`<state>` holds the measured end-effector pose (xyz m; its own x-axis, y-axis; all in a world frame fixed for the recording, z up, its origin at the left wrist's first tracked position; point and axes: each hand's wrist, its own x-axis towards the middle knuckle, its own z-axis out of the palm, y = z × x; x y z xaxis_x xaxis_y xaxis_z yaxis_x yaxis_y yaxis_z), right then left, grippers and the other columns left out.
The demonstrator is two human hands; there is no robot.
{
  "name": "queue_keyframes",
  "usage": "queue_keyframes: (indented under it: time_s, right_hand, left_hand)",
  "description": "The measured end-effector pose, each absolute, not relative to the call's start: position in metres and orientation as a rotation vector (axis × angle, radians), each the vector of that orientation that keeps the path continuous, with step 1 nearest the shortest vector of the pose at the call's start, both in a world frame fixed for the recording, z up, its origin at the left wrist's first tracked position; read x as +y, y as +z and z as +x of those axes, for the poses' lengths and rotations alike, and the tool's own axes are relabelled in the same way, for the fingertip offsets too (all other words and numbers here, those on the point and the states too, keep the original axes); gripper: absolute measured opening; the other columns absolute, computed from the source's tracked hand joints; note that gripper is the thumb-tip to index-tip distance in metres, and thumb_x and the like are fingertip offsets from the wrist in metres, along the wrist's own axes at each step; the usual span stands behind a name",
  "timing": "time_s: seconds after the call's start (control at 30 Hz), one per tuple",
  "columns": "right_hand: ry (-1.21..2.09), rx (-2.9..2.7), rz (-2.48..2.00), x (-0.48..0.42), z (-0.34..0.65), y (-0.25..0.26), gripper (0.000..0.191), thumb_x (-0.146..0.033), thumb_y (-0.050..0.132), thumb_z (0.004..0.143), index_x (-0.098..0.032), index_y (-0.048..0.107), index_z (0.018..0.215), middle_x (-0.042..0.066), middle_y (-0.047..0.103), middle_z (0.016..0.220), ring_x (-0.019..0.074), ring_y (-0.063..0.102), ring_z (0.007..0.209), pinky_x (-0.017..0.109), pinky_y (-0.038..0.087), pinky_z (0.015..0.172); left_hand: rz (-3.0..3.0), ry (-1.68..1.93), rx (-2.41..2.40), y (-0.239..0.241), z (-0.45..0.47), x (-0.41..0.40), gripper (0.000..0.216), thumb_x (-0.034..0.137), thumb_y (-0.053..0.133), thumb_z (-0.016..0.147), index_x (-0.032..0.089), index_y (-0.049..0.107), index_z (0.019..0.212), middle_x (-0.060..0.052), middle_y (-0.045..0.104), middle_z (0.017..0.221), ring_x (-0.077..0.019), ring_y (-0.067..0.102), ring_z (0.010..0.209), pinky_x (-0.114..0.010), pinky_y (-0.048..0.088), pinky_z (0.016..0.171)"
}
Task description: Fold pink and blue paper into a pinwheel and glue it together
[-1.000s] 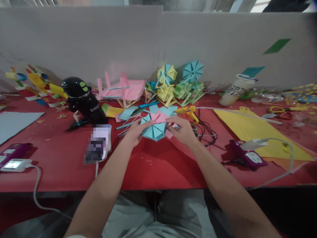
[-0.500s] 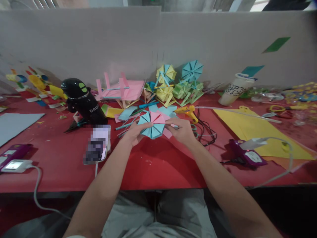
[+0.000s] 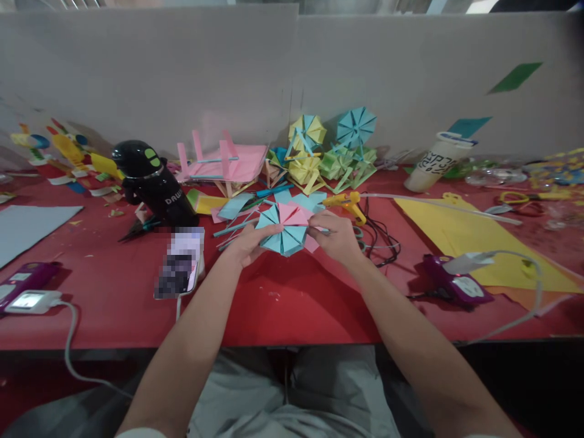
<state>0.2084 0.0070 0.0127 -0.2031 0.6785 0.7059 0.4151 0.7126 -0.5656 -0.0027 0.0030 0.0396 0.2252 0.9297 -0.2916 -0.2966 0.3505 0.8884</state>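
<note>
A folded paper wheel (image 3: pixel 285 239), blue with a pink section, is held above the red table between my two hands. My left hand (image 3: pixel 249 243) grips its left side, the thumb lying across the top towards the centre. On the right edge, the fingers of my right hand (image 3: pixel 335 236) are pinched at the pink and blue folds; the fingertips are partly hidden. Behind the wheel lie loose blue paper pieces (image 3: pixel 310 201) and thin blue paper strips (image 3: pixel 229 229). A yellow glue gun (image 3: pixel 344 202) rests just beyond my right hand.
At the left stand a black bottle (image 3: pixel 152 185) and a phone (image 3: pixel 182 263). Folded paper models (image 3: pixel 306 170) and a pink paper table (image 3: pixel 237 163) line the grey partition. To the right are a cup (image 3: pixel 437 163), yellow paper (image 3: pixel 474 243) and a purple power socket (image 3: pixel 458 283).
The camera view has shifted slightly. Both hands keep hold of the paper wheel in nearly the same place, with only a slight movement of the right fingers.
</note>
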Motion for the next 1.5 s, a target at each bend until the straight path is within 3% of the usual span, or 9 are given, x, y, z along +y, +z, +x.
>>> queue_keyframes:
  time_s: [0.3, 0.47, 0.7, 1.0, 1.3, 1.5]
  right_hand:
    - [0.361, -1.942, -0.868, 0.007, 0.213, 0.017, 0.01, -0.019, 0.066, 0.083, -0.022, 0.072, 0.075, 0.003, 0.072, 0.077, 0.0185, 0.066, 0.079, 0.031, 0.052, 0.073]
    - [0.321, -1.927, -0.902, 0.007, 0.215, 0.018, 0.011, -0.018, 0.065, 0.082, -0.022, 0.07, 0.074, 0.004, 0.072, 0.08, 0.0183, 0.065, 0.077, 0.032, 0.052, 0.072]
    - [0.335, -1.953, -0.909, 0.007, 0.214, 0.016, 0.007, -0.024, 0.067, 0.084, -0.023, 0.073, 0.087, 0.004, 0.075, 0.09, 0.02, 0.068, 0.085, 0.034, 0.053, 0.079]
    - [0.382, -1.845, -0.875, 0.004, 0.207, 0.011, 0.017, -0.021, 0.066, 0.083, -0.027, 0.078, 0.094, 0.002, 0.078, 0.097, 0.0201, 0.072, 0.089, 0.035, 0.056, 0.083]
    - [0.528, -1.767, -0.993, 0.002, 0.205, 0.015, 0.019, -0.016, 0.064, 0.079, -0.025, 0.08, 0.079, -0.003, 0.076, 0.076, 0.018, 0.072, 0.074, 0.028, 0.057, 0.069]
    - [0.526, -1.753, -0.945, 0.002, 0.204, 0.013, 0.014, -0.021, 0.069, 0.078, -0.024, 0.081, 0.085, -0.001, 0.078, 0.082, 0.0186, 0.072, 0.078, 0.029, 0.057, 0.072]
  left_hand:
    - [0.852, 0.992, 0.998, 0.033, -0.006, 0.007, 0.046, 0.019, 0.09, 0.051, 0.015, 0.069, 0.092, -0.006, 0.076, 0.086, -0.0182, 0.07, 0.073, -0.03, 0.058, 0.067]
    - [0.879, 0.957, 0.974, 0.033, -0.006, 0.005, 0.045, 0.027, 0.091, 0.057, 0.016, 0.07, 0.096, -0.008, 0.076, 0.09, -0.0191, 0.072, 0.076, -0.031, 0.059, 0.07]
    - [0.881, 1.017, 1.02, 0.042, -0.001, 0.002, 0.041, 0.019, 0.091, 0.053, 0.016, 0.073, 0.089, -0.007, 0.077, 0.091, -0.0217, 0.073, 0.085, -0.036, 0.057, 0.088]
    - [0.907, 0.995, 0.99, 0.035, -0.003, 0.007, 0.051, 0.023, 0.091, 0.053, 0.014, 0.072, 0.1, -0.011, 0.077, 0.1, -0.0233, 0.073, 0.087, -0.038, 0.057, 0.086]
    - [0.918, 0.978, 0.973, 0.03, -0.002, 0.009, 0.043, 0.022, 0.09, 0.054, 0.014, 0.072, 0.093, -0.009, 0.077, 0.093, -0.0238, 0.072, 0.087, -0.038, 0.058, 0.086]
    - [0.917, 0.972, 0.971, 0.034, -0.001, 0.006, 0.049, 0.024, 0.089, 0.055, 0.012, 0.072, 0.099, -0.012, 0.076, 0.101, -0.0257, 0.072, 0.091, -0.041, 0.057, 0.089]
